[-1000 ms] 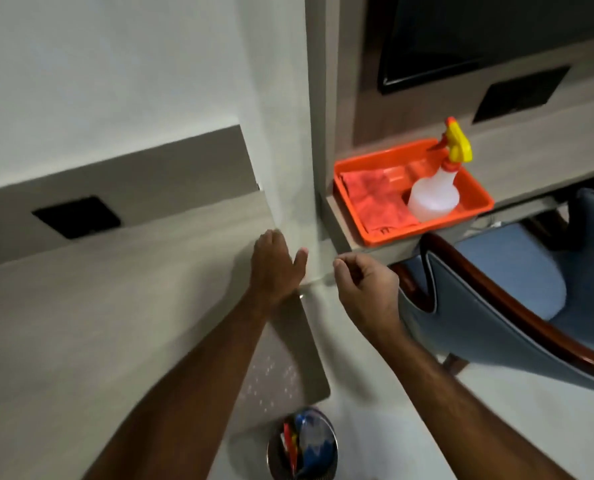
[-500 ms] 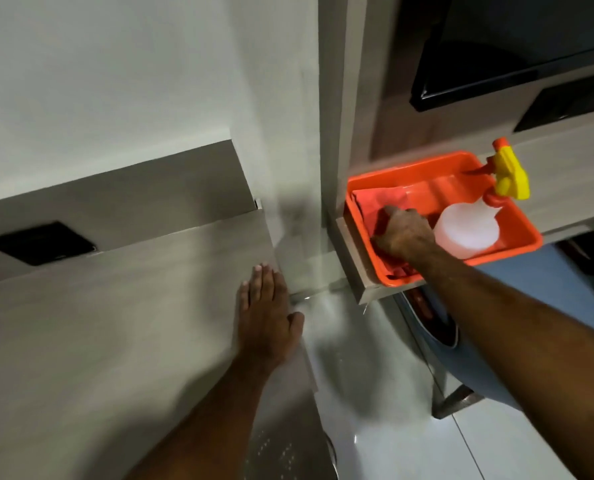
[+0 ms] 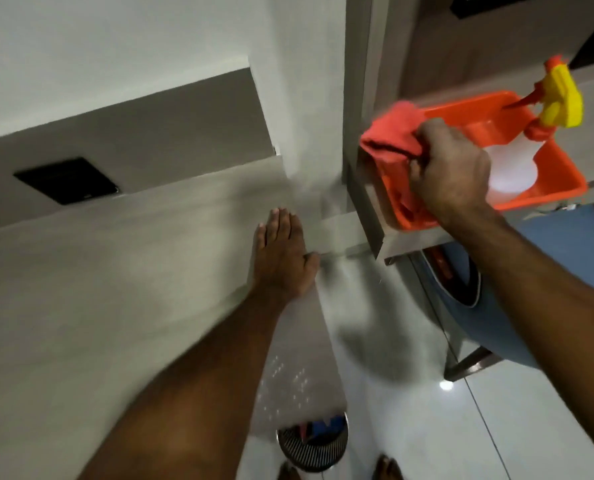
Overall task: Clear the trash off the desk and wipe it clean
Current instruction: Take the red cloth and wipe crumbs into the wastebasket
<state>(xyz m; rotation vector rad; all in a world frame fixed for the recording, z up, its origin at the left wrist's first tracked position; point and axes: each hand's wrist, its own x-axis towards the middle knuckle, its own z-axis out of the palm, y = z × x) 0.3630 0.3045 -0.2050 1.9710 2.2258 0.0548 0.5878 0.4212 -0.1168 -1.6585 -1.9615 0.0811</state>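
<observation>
Two hands, one cloth grabbed for wiping

Right hand [image 3: 451, 171] is fisted around the orange cloth [image 3: 391, 136], holding it just above the orange tray [image 3: 562, 174] beside the spray bottle [image 3: 510, 168]. Left hand [image 3: 281, 254] lies flat and open on the desk [image 3: 115, 289], probably bracing. Desk looks trash-free; bin [image 3: 311, 445] sits below.

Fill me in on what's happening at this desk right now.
A person is cleaning up. The right hand grips an orange cloth, lifting it out of the orange tray, where a spray bottle stands. The left hand lies flat, palm down, at the edge of the desk, which shows no trash. A waste bin with items inside stands on the floor below.
</observation>
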